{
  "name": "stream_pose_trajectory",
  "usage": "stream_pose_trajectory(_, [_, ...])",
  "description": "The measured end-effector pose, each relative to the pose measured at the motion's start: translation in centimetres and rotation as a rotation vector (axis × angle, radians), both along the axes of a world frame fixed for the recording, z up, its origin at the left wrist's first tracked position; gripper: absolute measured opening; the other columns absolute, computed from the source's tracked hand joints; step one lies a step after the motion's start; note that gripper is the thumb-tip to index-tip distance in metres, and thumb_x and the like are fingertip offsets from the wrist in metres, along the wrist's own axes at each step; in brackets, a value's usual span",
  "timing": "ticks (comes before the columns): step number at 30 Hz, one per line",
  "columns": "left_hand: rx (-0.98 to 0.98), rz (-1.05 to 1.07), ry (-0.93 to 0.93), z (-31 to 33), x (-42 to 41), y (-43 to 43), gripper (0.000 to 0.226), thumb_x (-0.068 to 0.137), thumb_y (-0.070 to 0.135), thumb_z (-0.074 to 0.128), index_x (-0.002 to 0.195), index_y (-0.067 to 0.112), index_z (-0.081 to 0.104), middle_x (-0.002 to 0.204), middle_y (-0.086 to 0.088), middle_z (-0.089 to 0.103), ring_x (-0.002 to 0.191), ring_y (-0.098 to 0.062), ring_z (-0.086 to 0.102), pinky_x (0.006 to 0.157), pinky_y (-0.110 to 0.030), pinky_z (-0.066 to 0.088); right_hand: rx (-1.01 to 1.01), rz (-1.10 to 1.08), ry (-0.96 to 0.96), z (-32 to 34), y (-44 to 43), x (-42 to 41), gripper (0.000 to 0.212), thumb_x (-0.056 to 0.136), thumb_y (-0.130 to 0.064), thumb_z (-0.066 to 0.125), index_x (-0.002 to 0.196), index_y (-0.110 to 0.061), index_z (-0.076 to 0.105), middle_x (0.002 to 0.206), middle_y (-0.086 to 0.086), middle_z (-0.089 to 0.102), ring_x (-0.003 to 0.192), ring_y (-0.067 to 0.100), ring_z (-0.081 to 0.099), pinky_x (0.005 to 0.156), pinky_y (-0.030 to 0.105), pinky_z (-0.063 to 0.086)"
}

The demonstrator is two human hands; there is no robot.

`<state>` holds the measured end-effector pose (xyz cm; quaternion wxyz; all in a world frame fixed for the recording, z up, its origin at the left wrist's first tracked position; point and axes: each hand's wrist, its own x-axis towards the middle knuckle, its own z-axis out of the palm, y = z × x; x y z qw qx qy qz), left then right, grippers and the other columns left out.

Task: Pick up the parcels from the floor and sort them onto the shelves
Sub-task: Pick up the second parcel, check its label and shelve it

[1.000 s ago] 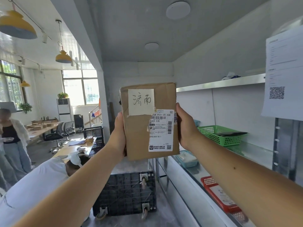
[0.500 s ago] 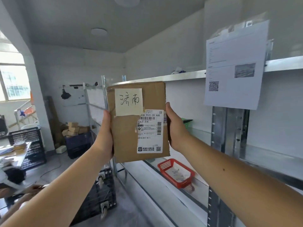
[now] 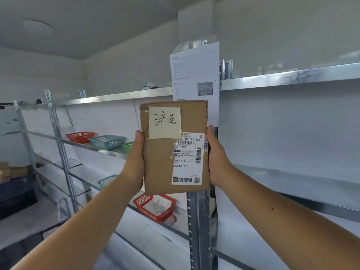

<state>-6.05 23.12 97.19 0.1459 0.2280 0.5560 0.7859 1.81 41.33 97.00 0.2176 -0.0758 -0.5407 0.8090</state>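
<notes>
Cardboard fills the middle of my view: the parcel (image 3: 174,148) is held upright at chest height, face toward me, with a cream note (image 3: 164,121) handwritten in two characters taped near its top and a printed shipping label (image 3: 188,158) at its lower right. My left hand (image 3: 136,158) is wrapped around the parcel's left edge and my right hand (image 3: 216,156) around its right edge, both closed firmly on it, thumbs on the front.

What has changed over the last second is what lies behind the parcel, not my hold on it. A second ago the open room with a desk and a black crate lay behind it; now I have swung round and the steel shelving (image 3: 272,78) fills the frame. Directly behind the parcel stands a shelf upright (image 3: 196,221) with a printed sheet (image 3: 194,75) hanging above the parcel's top edge. Left of the parcel, on a middle shelf, sit a red basket (image 3: 79,136), a blue basket (image 3: 108,141) and a sliver of green basket (image 3: 128,146); just below the parcel is another red basket (image 3: 153,207).

I read this as pickup and label check done, and the placing step beginning. The destination has to match the note; I can't read any markings on the baskets from here, so which spot is right remains unclear.
</notes>
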Motion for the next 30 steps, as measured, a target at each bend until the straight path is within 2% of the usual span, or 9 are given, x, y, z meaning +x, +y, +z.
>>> stream_pose_trajectory(4, [0.004, -0.054, 0.019, -0.1, 3.5, 5.7, 0.087, 0.069, 0.085, 0.047, 0.128, 0.028, 0.078, 0.125, -0.012, 0.081, 0.12, -0.037, 0.074, 0.112, -0.058, 0.053, -0.06, -0.054, 0.018, -0.4, 5.0, 5.1, 0.075, 0.096, -0.078, 0.041, 0.116, -0.018, 0.08, 0.115, 0.018, 0.083, 0.1, 0.037, 0.08, 0.102, 0.053, 0.058])
stream_pose_trajectory(8, [-0.004, -0.113, 0.002, -0.7, 7.7, 11.5, 0.075, 0.08, 0.082, 0.043, 0.12, 0.029, 0.08, 0.122, -0.01, 0.082, 0.11, -0.03, 0.079, 0.102, -0.048, 0.06, -0.098, -0.095, 0.028, -0.5, 9.7, 11.5, 0.077, 0.099, -0.076, 0.037, 0.084, -0.022, 0.089, 0.096, 0.013, 0.085, 0.077, 0.031, 0.083, 0.079, 0.045, 0.061])
stream_pose_trajectory(10, [-0.022, -0.173, 0.006, -1.2, 9.9, 14.4, 0.076, 0.085, 0.082, 0.04, 0.125, 0.031, 0.078, 0.125, -0.011, 0.081, 0.11, -0.029, 0.079, 0.1, -0.049, 0.06, -0.092, -0.142, 0.025, -0.8, 11.8, 14.7, 0.076, 0.101, -0.075, 0.035, 0.084, -0.022, 0.086, 0.09, 0.011, 0.085, 0.073, 0.028, 0.083, 0.069, 0.04, 0.062])
stream_pose_trajectory(12, [-0.026, -0.226, 0.016, -1.5, 12.2, 16.9, 0.072, 0.089, 0.082, 0.037, 0.124, 0.034, 0.079, 0.124, -0.009, 0.082, 0.112, -0.031, 0.079, 0.106, -0.054, 0.057, -0.075, -0.192, 0.009, -1.0, 13.7, 17.8, 0.073, 0.101, -0.075, 0.034, 0.096, -0.021, 0.083, 0.094, 0.011, 0.086, 0.077, 0.029, 0.083, 0.072, 0.041, 0.063])
stream_pose_trajectory(15, [-0.041, -0.283, 0.031, -1.6, 15.5, 19.9, 0.073, 0.085, 0.085, 0.038, 0.122, 0.039, 0.08, 0.123, -0.006, 0.082, 0.113, -0.03, 0.079, 0.108, -0.056, 0.055, -0.057, -0.267, -0.007, -1.4, 16.3, 21.7, 0.075, 0.097, -0.081, 0.038, 0.112, -0.022, 0.082, 0.113, 0.014, 0.084, 0.097, 0.035, 0.082, 0.095, 0.051, 0.061])
stream_pose_trajectory(18, [-0.043, -0.372, 0.044, -1.5, 18.4, 22.7, 0.077, 0.083, 0.088, 0.039, 0.129, 0.04, 0.077, 0.128, -0.006, 0.08, 0.119, -0.032, 0.076, 0.113, -0.058, 0.051, -0.045, -0.339, 0.002, -1.4, 18.3, 25.3, 0.074, 0.097, -0.08, 0.039, 0.111, -0.023, 0.083, 0.117, 0.014, 0.083, 0.105, 0.037, 0.08, 0.104, 0.055, 0.058])
stream_pose_trajectory(22, [-0.085, -0.426, 0.034, -1.3, 21.4, 26.2, 0.075, 0.09, 0.09, 0.034, 0.133, 0.043, 0.073, 0.129, -0.005, 0.08, 0.118, -0.034, 0.077, 0.11, -0.061, 0.053, -0.066, -0.409, 0.033, -0.9, 20.2, 29.9, 0.075, 0.1, -0.077, 0.037, 0.092, -0.023, 0.088, 0.105, 0.014, 0.085, 0.087, 0.032, 0.083, 0.09, 0.047, 0.061])
stream_pose_trajectory(27, [-0.08, -0.501, 0.086, -1.2, 24.5, 29.8, 0.073, 0.096, 0.084, 0.029, 0.133, 0.039, 0.074, 0.128, -0.002, 0.08, 0.121, -0.027, 0.075, 0.116, -0.055, 0.05, -0.044, -0.519, 0.049, -0.1, 20.9, 34.9, 0.069, 0.104, -0.072, 0.034, 0.103, -0.021, 0.08, 0.096, 0.009, 0.086, 0.08, 0.027, 0.084, 0.071, 0.04, 0.066])
stream_pose_trajectory(30, [-0.093, -0.565, 0.11, -0.9, 26.1, 31.7, 0.074, 0.093, 0.087, 0.03, 0.132, 0.043, 0.075, 0.129, 0.0, 0.08, 0.123, -0.027, 0.074, 0.118, -0.055, 0.048, -0.039, -0.597, 0.058, 0.0, 21.1, 37.2, 0.069, 0.105, -0.071, 0.033, 0.105, -0.02, 0.079, 0.097, 0.009, 0.085, 0.08, 0.026, 0.083, 0.071, 0.04, 0.068])
